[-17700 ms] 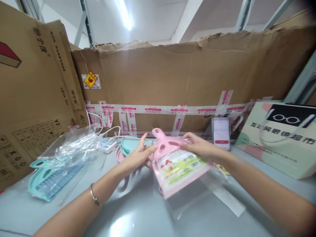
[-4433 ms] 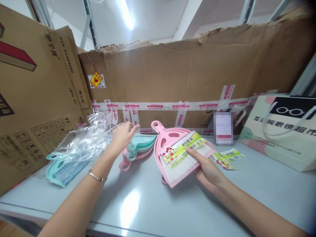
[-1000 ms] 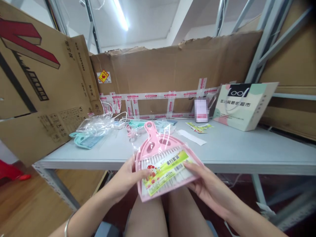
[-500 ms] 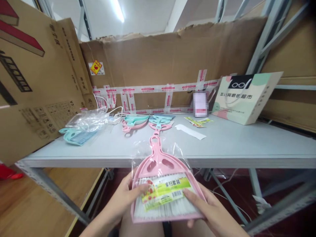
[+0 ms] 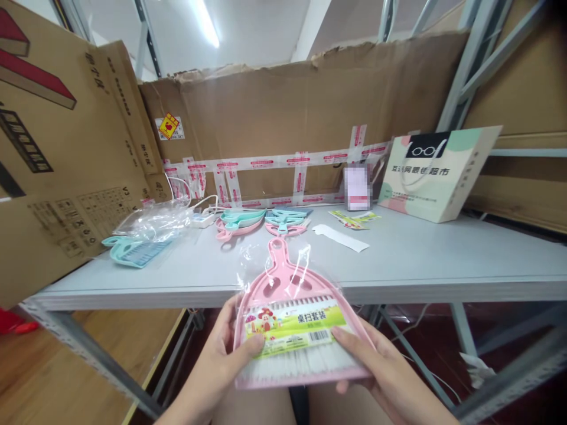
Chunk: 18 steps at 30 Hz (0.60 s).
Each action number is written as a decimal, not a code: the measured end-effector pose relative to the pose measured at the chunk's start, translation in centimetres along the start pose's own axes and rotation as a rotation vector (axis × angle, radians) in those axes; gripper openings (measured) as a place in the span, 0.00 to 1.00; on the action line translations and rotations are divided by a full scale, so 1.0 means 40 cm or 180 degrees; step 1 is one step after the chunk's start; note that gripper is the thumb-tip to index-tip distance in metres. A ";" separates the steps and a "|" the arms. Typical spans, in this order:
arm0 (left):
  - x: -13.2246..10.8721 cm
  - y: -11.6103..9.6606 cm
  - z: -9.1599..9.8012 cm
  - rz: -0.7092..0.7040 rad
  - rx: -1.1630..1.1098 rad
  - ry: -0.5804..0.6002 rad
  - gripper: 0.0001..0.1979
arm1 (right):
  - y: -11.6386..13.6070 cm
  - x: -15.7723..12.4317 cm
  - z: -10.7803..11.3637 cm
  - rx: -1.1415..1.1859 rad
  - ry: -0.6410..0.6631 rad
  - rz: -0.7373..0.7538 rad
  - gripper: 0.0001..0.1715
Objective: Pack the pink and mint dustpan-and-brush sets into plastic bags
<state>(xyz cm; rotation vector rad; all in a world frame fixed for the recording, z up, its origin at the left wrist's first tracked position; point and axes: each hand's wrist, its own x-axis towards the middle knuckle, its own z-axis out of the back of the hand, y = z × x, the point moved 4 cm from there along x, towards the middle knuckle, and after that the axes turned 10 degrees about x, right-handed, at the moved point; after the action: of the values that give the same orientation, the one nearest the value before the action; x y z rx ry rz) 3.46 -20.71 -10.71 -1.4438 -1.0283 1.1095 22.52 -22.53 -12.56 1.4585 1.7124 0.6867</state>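
Between my two hands is a pink dustpan and brush set (image 5: 283, 283) in a clear plastic bag, held over my lap at the table's front edge. Its handle points away from me, and the white bristles face up. A green and yellow label card (image 5: 292, 324) lies over the bristles. My left hand (image 5: 234, 348) grips the left side with the thumb on the card's lower left. On the right side, my right hand (image 5: 367, 360) is closed with its thumb on the card's right end; the fingers of both hands are partly hidden underneath.
On the grey table (image 5: 212, 265) lie teal and pink dustpans (image 5: 241, 221), blue brushes (image 5: 286, 218), a bagged teal set (image 5: 137, 251), clear plastic bags (image 5: 155, 221), label cards (image 5: 354, 218) and a white paper strip (image 5: 341, 238). A paper bag (image 5: 429, 177) and cardboard walls (image 5: 266, 118) stand behind.
The dustpan set has tilted and risen slightly toward the table, its label now straighter and sharper. Both hands keep their hold. The view has shifted a little.
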 end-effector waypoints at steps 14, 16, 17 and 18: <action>0.043 -0.068 0.033 -0.0851 0.1037 0.0026 0.37 | 0.100 0.046 -0.034 0.0656 0.0296 -0.0472 0.21; 0.050 -0.062 0.038 -0.1032 0.1226 0.0019 0.28 | 0.104 0.044 -0.021 0.0384 0.0377 -0.0339 0.22; 0.054 -0.058 0.040 -0.1115 0.1321 0.0001 0.26 | 0.106 0.045 -0.010 0.0133 0.0415 -0.0219 0.23; 0.057 -0.054 0.043 -0.1189 0.1408 -0.0038 0.25 | 0.106 0.046 0.004 -0.0179 0.0472 -0.0089 0.26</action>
<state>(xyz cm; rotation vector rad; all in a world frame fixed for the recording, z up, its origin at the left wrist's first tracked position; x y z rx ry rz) 2.17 -17.83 -8.99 -0.8537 -0.9395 0.9916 24.94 -19.88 -9.63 1.3715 1.8070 0.8392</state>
